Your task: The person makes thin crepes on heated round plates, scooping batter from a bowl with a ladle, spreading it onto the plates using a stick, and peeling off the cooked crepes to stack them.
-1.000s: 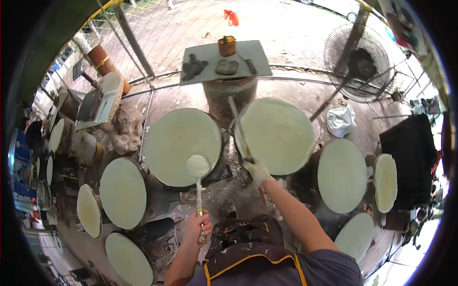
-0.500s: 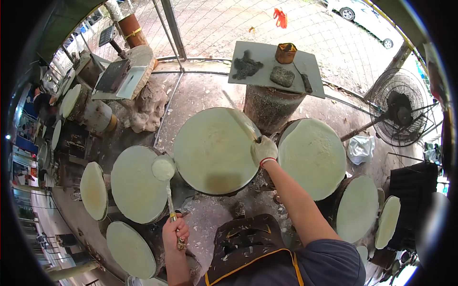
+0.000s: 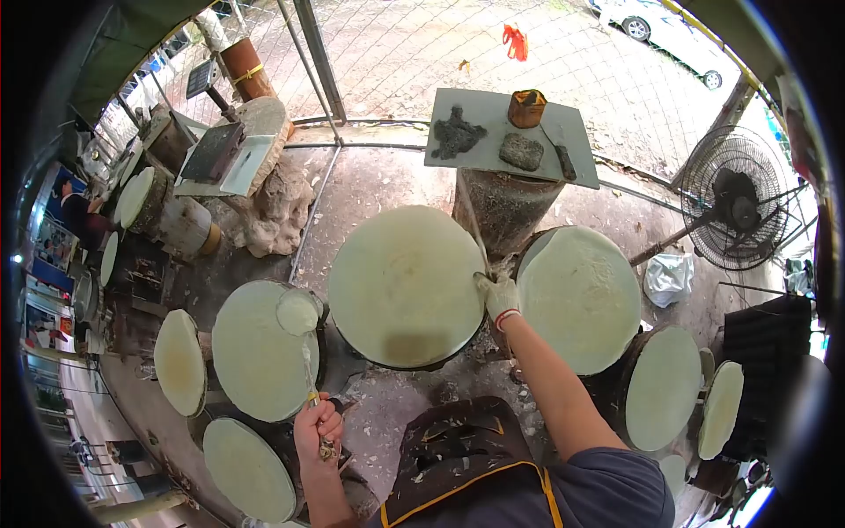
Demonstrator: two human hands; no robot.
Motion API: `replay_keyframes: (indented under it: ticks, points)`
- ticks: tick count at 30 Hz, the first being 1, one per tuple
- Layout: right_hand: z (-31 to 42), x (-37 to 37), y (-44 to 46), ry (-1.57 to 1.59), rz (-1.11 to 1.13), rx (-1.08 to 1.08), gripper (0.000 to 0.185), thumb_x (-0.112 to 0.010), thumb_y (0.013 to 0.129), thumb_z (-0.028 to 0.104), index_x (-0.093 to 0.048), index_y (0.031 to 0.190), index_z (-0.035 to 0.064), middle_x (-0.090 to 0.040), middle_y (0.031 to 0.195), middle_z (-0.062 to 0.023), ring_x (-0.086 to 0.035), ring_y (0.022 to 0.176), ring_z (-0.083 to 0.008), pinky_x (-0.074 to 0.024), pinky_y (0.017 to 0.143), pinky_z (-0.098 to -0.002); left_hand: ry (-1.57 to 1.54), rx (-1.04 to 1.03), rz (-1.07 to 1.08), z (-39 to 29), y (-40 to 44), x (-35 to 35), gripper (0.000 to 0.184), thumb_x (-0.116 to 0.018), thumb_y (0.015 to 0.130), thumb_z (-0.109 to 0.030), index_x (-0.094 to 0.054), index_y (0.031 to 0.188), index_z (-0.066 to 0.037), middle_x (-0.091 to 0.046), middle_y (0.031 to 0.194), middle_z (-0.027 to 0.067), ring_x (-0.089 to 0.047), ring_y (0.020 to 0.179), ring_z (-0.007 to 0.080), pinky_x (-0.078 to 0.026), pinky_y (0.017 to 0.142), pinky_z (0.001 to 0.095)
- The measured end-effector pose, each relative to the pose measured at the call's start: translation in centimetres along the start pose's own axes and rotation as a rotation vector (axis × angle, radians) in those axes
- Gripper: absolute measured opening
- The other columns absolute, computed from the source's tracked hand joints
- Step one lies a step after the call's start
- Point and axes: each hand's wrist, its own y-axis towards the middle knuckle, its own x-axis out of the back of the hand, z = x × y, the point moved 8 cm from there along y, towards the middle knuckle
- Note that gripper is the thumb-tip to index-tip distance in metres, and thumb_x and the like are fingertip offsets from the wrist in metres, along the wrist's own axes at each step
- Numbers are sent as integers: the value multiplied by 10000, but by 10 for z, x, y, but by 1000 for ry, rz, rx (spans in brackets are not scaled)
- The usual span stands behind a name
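My bare left hand (image 3: 319,429) is wrapped round the handle of a ladle (image 3: 299,314), whose pale round bowl is over the upper right of a round batter-covered griddle (image 3: 260,361). My right hand (image 3: 498,295), in a whitish glove with a red cuff edge, is closed on a long thin blade (image 3: 473,220) that points up and away. That hand is between the large middle griddle (image 3: 405,286) and the right griddle (image 3: 579,299), at the middle one's right edge. Pale green-white layers cover these griddles.
More coated griddles (image 3: 663,387) stand on both sides. Behind them a drum (image 3: 502,207) bears a board (image 3: 563,132) with a can, a dark block and a knife. A fan (image 3: 738,198) is at the right. At far left there is a person (image 3: 81,216).
Since a second ago the view has swung left, and the ladle has gone from the middle griddle to the left one. My right hand has moved from the right griddle towards the middle one.
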Motion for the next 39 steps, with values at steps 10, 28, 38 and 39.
replay_keyframes:
  ticks: [10,28,38,39]
  points:
    - [74,-10,-53,661,169,-30,82,-654,775,85,-632,840,39,-601,729,14,-536,634,-69,-444,574,-233,31,-11,-8,1,7,4,134,-431,888,-46,-466,991,33,-389,637,17,-339,413,50,-325,326,185]
    - [-165,372,-69,-172,-705,-372,354,-661,670,243,-654,946,21,-656,882,-188,-634,819,-321,-486,748,-381,248,425,239,133,39,-113,175,-420,886,-47,-455,1035,37,-405,646,42,-349,408,71,-337,326,215]
    - [-190,360,-96,-232,-581,-333,468,-646,691,331,-623,1003,-16,-620,958,-255,-612,895,-356,-477,793,-399,421,575,326,182,17,-131,154,-450,856,-22,-459,1004,19,-404,639,35,-361,430,69,-322,354,212]
    - [-196,361,-92,-289,-591,-319,441,-653,686,306,-628,983,-19,-633,917,-233,-623,847,-332,-485,759,-384,445,575,331,184,15,-131,149,-452,859,-23,-460,1002,18,-402,639,34,-360,432,69,-321,355,212]
